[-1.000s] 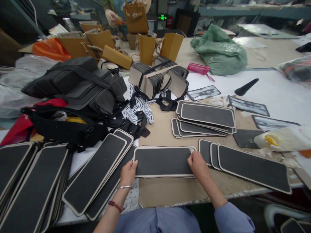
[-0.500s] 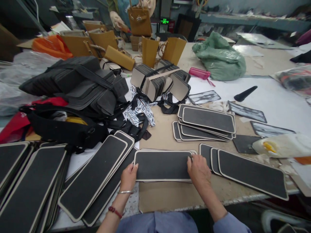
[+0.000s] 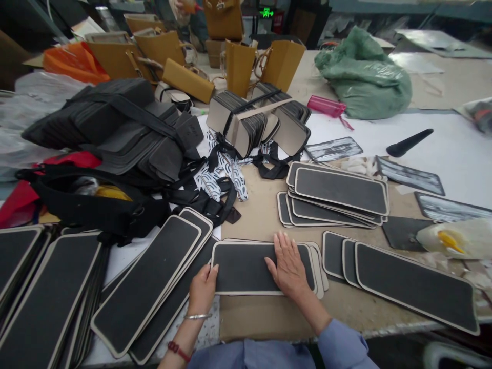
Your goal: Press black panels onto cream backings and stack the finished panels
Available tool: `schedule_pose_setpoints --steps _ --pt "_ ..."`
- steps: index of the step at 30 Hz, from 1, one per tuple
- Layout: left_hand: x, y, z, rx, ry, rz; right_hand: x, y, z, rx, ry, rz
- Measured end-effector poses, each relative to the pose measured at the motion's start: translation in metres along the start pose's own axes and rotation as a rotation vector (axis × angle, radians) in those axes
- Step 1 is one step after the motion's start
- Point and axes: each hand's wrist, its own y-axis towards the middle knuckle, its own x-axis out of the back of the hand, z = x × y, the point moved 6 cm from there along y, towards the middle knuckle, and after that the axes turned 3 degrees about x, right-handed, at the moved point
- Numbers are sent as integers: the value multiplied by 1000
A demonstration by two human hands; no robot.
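Note:
In front of me lies a dark grey rectangular panel with rounded corners and a pale border, on top of similar panels whose pale edges show at the right. My left hand pinches its left end, thumb on top and the other fingers partly hidden. Across the panel's right part my right hand rests flat, fingers stretched out. More bordered panels lean in a slanted pile beside my left hand. To the right of my right hand, several panels lie fanned out, and behind it is another stack.
A black bag and strapped dark bundles crowd the left. Tan bags stand at the back, before a partly seen person's hand. A green plastic sack is behind right; a whitish container with a yellow part lies right.
My right hand has gone from gripping the panel's right end to lying flat on its top. The panels' right ends now show more offset. The view has shifted slightly.

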Motion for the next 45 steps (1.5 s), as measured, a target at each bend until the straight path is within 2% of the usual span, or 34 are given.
schedule_pose_setpoints --steps 4,7,9,12,14,16,19,25,27,31,36,40,45 --pt "-2 0 2 12 -38 11 0 -6 -25 -100 -41 -60" --pt "-3 0 3 33 -33 12 0 -9 -38 -115 -3 -89" --pt "-3 0 2 39 -49 14 9 -13 -48 -159 51 -155" --pt "-2 -1 1 37 -101 17 29 -33 -68 -323 169 -243" --pt "-2 -1 2 35 -135 21 33 -52 -80 -447 284 -169" --pt "-2 -1 2 38 -161 28 30 -70 -85 -543 382 -38" --pt "-2 -1 3 40 -184 29 24 -86 -85 -635 422 71" --pt "0 -2 0 14 -207 13 12 -80 -86 -804 472 190" --pt "0 -2 1 9 -223 16 12 -79 -88 -821 510 176" --pt "0 -2 2 7 -252 20 14 -83 -88 -882 625 61" --pt "-2 -2 3 19 -276 31 0 -92 -66 -1033 925 157" --pt "-1 -4 0 24 -278 31 -3 -93 -54 -1049 1013 167" --pt "0 -3 0 31 -275 28 -5 -93 -53 -1058 1052 130"
